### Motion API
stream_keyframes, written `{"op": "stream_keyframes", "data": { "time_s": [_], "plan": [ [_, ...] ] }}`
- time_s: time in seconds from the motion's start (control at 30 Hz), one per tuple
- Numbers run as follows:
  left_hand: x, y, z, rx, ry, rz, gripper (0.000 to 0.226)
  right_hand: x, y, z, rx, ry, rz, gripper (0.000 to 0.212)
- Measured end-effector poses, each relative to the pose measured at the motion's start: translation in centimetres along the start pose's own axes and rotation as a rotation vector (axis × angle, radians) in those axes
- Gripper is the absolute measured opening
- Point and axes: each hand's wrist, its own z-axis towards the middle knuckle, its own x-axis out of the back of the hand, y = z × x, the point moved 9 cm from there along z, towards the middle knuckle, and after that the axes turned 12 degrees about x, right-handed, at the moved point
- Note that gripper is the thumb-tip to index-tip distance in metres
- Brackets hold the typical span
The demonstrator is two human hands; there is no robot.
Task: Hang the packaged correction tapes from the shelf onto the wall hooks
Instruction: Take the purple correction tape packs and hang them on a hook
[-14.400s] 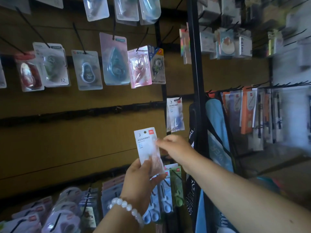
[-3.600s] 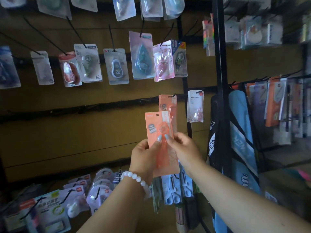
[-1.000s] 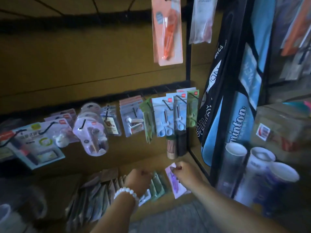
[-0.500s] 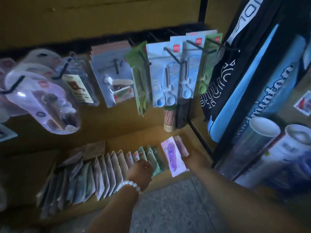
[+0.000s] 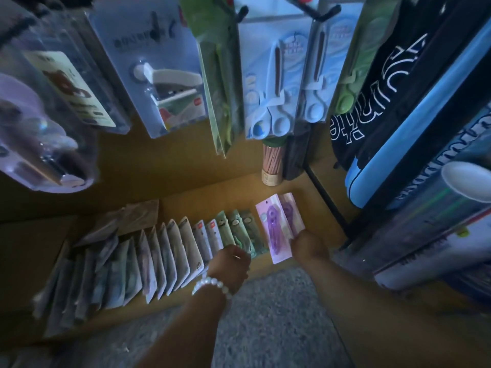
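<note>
Hands low on the shelf [image 5: 186, 205]: right hand [image 5: 309, 247] pinches the purple packs [image 5: 279, 229] at their near end, long axis running away from it; left hand [image 5: 231, 264] rests curled on the green packs [image 5: 236, 229] just beside, grip unclear.

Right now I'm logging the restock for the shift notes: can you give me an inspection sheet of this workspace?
Surface: low wooden shelf, dim light.
Job's things: row of packs leaning on the shelf; purple packs at the row's right end.
Clutter: pencil tube standing at the back of the shelf.
Hands: left hand, with a bead bracelet, on the green packs; right hand grips the purple packs' lower edge.
Cables: nothing seen.
Surroundings: scissors packs on hooks above; blue-black bag and tubes to the right; grey floor.
</note>
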Motion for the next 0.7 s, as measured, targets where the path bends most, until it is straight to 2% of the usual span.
{"op": "stream_keyframes", "data": {
  "time_s": [0.13,0.3,0.4,0.5,0.6,0.7],
  "plan": [
    [-0.4,-0.1,0.2,0.031,-0.028,-0.094,0.02,0.8,-0.4,-0.2,-0.004,0.134,0.134,0.029],
    [-0.5,0.8,0.6,0.044,-0.025,-0.208,0.004,0.4,-1.5,-1.8,0.061,0.296,0.644,0.019],
    [-0.3,1.5,1.1,0.003,0.02,-0.161,0.023,-0.2,-3.2,-3.3,0.135,0.283,0.845,0.018],
    [-0.2,1.9,1.4,-0.038,0.01,-0.362,0.012,-1.4,-5.0,-4.5,0.204,0.176,0.989,0.027],
    [0.6,1.9,1.3,-0.075,0.075,-0.44,0.009,-2.1,-5.3,-4.9,0.255,0.146,0.955,0.029],
    [0.8,2.1,1.3,-0.118,0.081,-0.463,0.02,-0.7,-4.2,-4.1,0.301,0.23,0.632,0.026]
  ]
}}
